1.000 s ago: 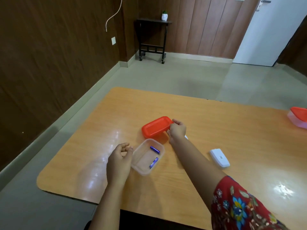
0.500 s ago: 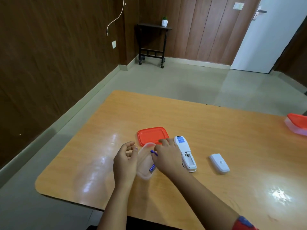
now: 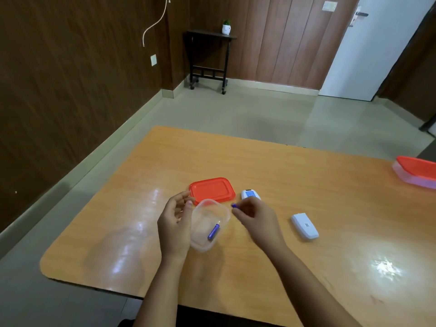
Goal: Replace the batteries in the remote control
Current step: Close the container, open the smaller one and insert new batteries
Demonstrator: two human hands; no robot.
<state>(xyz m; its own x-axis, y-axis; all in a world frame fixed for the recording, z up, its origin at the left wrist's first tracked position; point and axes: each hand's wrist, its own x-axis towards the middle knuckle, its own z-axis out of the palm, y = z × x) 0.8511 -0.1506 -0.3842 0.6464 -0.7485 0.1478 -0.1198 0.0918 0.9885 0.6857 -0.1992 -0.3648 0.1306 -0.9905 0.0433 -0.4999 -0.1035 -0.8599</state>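
A small clear plastic box (image 3: 203, 241) sits on the orange table with one blue battery (image 3: 213, 231) lying inside. My left hand (image 3: 175, 225) rests against the box's left side, fingers curled and apart. My right hand (image 3: 256, 219) hovers just right of the box, pinching a second blue battery (image 3: 234, 205) whose tip sticks out past my fingers. The white remote (image 3: 250, 194) lies behind my right hand, mostly hidden. Its white battery cover (image 3: 304, 226) lies apart to the right. The box's red lid (image 3: 211, 190) lies flat behind the box.
A second clear box with a red lid (image 3: 416, 172) stands at the table's far right edge. The table's front edge (image 3: 94, 287) runs close to my body. A black side table (image 3: 208, 57) with a small plant stands by the far wall.
My right hand set the red lid flat, reached into the clear box, and has now lifted out one blue battery to the right. One battery stays in the box.
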